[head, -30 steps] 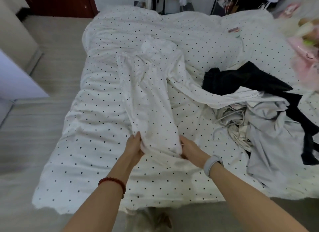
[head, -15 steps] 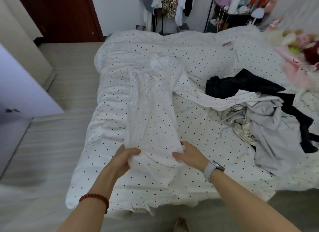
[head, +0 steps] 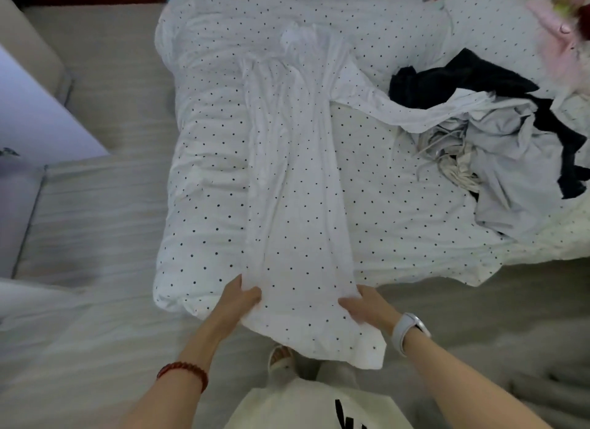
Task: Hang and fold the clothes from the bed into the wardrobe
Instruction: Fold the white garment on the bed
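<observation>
Left hand [head: 238, 301]: pinches the near left hem of the white garment [head: 297, 185].
Right hand [head: 364, 307]: grips the near right hem.
Tip: pull evenly, flat on the bed [head: 204, 147].

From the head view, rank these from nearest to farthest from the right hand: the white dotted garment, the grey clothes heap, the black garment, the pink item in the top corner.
From the right hand:
1. White dotted garment, gripped at its near hem.
2. Grey crumpled clothes heap, on the bed's right side.
3. Black garment, beyond the heap.
4. Pink item, far top-right corner.
</observation>
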Available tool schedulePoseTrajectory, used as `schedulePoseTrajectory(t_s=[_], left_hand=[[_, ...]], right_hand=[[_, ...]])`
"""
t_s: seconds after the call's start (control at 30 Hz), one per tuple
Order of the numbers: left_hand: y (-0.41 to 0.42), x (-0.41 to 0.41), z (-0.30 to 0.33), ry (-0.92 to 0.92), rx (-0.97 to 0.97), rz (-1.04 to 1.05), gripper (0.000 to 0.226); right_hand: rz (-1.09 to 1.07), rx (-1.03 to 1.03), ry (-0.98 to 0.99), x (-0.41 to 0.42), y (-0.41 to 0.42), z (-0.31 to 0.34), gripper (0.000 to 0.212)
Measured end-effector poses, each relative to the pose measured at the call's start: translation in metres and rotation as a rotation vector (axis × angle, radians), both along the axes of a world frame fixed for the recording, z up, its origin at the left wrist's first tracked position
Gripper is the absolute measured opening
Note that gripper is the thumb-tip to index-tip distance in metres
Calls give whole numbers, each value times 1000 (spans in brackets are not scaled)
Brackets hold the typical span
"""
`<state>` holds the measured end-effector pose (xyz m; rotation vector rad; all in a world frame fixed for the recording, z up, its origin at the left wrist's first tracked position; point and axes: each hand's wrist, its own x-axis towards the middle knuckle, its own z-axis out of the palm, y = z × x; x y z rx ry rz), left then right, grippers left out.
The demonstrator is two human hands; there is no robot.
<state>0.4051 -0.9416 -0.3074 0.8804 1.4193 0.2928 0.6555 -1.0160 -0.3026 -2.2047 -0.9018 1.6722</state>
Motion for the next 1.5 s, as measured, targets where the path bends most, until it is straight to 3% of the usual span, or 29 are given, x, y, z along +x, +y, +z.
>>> schedulePoseTrajectory(t_s=[0.17, 0.3, 0.37, 0.57, 0.8, 0.93, 1.03, 1.17, 1.3, 1.37, 1.47, 1.5], left_hand=[[-29, -14, -35, 417, -1, -181, 40], [-34, -10, -44, 560, -73, -249, 72], [-27, 0, -41, 590, -5, -301, 69], [16, 57, -10, 533, 199, -384, 58], [93, 170, 26, 446, 403, -448, 47], [140, 251, 38, 407, 471, -481, 48], [178, 317, 33, 417, 504, -482, 46], [229, 416, 8, 370, 437, -406, 40], [249, 491, -12, 267, 275, -282, 36], [250, 507, -21, 229, 210, -253, 32], [263, 525, -26, 140, 79, -106, 28], [266, 528, -22, 81, 3, -37, 27]], right_hand=[[88, -149, -125, -9, -40, -36, 40], [157, -282, -208, -6, -57, -52, 48], [159, -238, -219, -1, -49, -45, 52], [134, -90, -253, 29, 1, -9, 45], [101, 173, -313, 123, 69, 32, 43], [130, 244, -444, 216, 120, 39, 45], [214, 285, -647, 294, 170, 32, 46], [430, 300, -1014, 400, 246, 15, 47], [640, 236, -1174, 478, 304, -14, 61], [697, 288, -1228, 497, 320, -27, 51], [699, 457, -1281, 512, 344, -25, 14], [692, 508, -1274, 509, 348, -18, 17]])
